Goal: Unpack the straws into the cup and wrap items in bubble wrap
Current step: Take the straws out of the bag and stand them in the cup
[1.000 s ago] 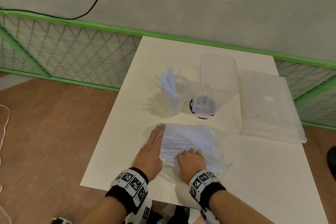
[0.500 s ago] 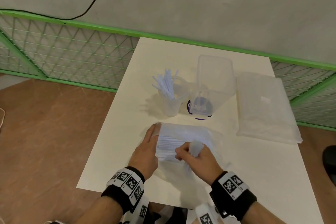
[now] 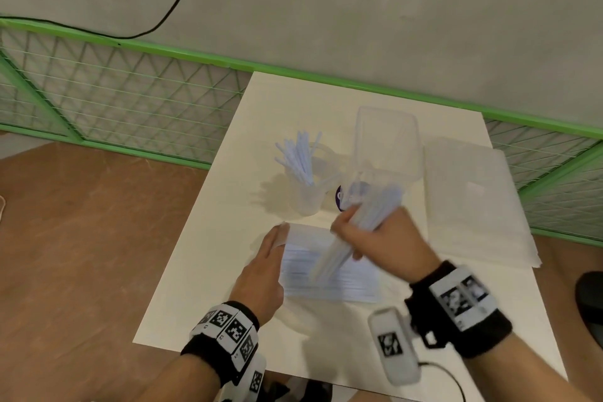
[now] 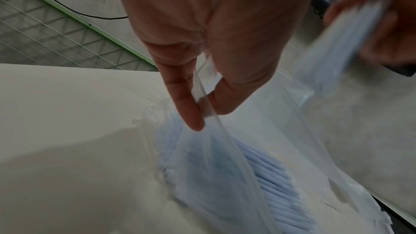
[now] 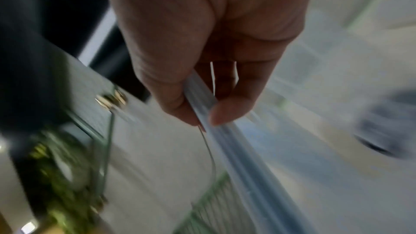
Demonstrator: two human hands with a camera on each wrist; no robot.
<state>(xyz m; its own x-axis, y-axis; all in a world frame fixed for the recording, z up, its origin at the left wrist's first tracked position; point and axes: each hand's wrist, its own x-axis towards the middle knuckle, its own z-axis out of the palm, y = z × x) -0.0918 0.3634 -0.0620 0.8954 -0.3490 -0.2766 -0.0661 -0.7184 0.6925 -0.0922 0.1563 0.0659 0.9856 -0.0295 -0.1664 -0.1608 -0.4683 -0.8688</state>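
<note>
A clear plastic bag of pale blue straws [image 3: 329,277] lies on the white table [image 3: 228,238] in front of me. My left hand [image 3: 280,235] is at the bag's left end. In the left wrist view, thumb and finger of that left hand [image 4: 202,113] pinch the bag's open edge [image 4: 203,95]. My right hand [image 3: 349,235] grips a bunch of straws [image 3: 375,209], lifted above the bag and slanting up to the right. The right wrist view shows the right hand [image 5: 202,115] curled round the blurred bunch [image 5: 238,150]. Beyond stands a clear cup [image 3: 308,197] holding several straws [image 3: 297,157].
A tall clear container [image 3: 388,143] stands right of the cup, with a purple-labelled round object [image 3: 339,197] at its base. A folded sheet of bubble wrap [image 3: 473,206] lies at the table's right. A green mesh fence [image 3: 114,98] runs behind and to the left.
My right hand has pulled a bunch of straws out of the bag and raised it up and to the right. The left hand has stayed at the bag's left end.
</note>
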